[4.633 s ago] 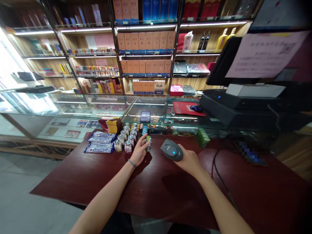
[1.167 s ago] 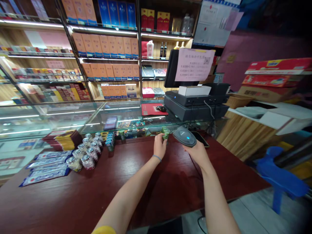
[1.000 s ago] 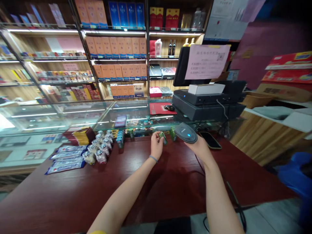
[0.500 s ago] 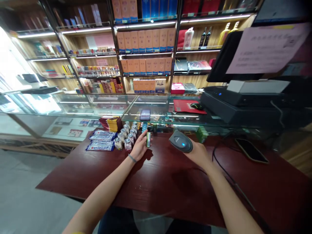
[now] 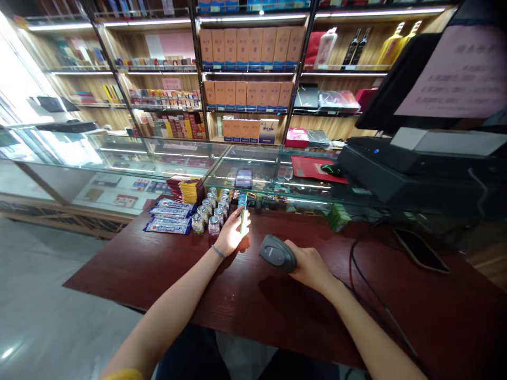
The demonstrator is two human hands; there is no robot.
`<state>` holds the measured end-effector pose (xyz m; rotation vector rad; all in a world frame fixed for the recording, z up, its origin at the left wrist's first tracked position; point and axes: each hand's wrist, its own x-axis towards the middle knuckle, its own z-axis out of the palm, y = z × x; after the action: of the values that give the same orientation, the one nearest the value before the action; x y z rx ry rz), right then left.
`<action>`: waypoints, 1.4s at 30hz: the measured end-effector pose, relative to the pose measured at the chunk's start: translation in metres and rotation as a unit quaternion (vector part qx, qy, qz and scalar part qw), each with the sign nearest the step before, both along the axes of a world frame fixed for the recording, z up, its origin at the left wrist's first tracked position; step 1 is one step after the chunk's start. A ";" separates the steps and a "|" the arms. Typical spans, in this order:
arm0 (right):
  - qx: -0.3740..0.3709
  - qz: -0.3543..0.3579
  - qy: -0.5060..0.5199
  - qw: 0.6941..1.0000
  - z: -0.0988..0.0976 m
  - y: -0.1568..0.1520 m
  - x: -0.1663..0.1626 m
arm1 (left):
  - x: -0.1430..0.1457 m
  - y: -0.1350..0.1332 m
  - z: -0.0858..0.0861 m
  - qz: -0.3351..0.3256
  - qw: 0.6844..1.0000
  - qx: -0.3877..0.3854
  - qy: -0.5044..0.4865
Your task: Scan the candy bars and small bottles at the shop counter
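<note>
My right hand (image 5: 313, 267) is wrapped round the handle of a dark grey barcode scanner (image 5: 278, 253), held above the table and pointing left. My left hand (image 5: 228, 236) grips a small, slim green-and-white pack (image 5: 244, 221) upright between thumb and fingers. Bright light from the scanner falls on the pack and the fingers. Just left of that hand stand small jars (image 5: 214, 226) with silver lids, in two rows. Beyond the fingertips are several small blue packs (image 5: 242, 198).
On the dark red table (image 5: 237, 295) lie blue-and-white sachets (image 5: 168, 224), stacked red and yellow packets (image 5: 189, 190), a green box (image 5: 338, 217) and a phone (image 5: 422, 249). A black cable (image 5: 368, 285) runs on the right. Behind stands a glass counter (image 5: 273, 182) with a monitor (image 5: 400, 84).
The scanner has moved left and lower, closer to the pack, and its light now shines on my left hand. My left hand keeps hold of the pack. The view has tilted down slightly.
</note>
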<state>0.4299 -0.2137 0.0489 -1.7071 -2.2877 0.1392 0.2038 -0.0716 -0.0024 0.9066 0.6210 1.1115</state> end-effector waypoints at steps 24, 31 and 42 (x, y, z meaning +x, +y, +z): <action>0.107 -0.142 0.210 0.961 -0.003 0.006 0.047 | 0.086 0.011 -0.012 0.199 0.938 0.169 0.228; 0.123 -0.141 0.226 0.956 -0.002 0.003 0.053 | 0.110 0.045 -0.020 0.322 0.875 0.193 0.307; 0.102 -0.133 0.262 0.950 -0.002 0.002 0.050 | 0.125 0.072 -0.028 0.363 0.872 0.168 0.283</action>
<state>0.4803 -0.2119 0.0474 -1.6129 -1.6188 0.2539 0.3293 0.0001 -0.0303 1.3763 1.3592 1.6695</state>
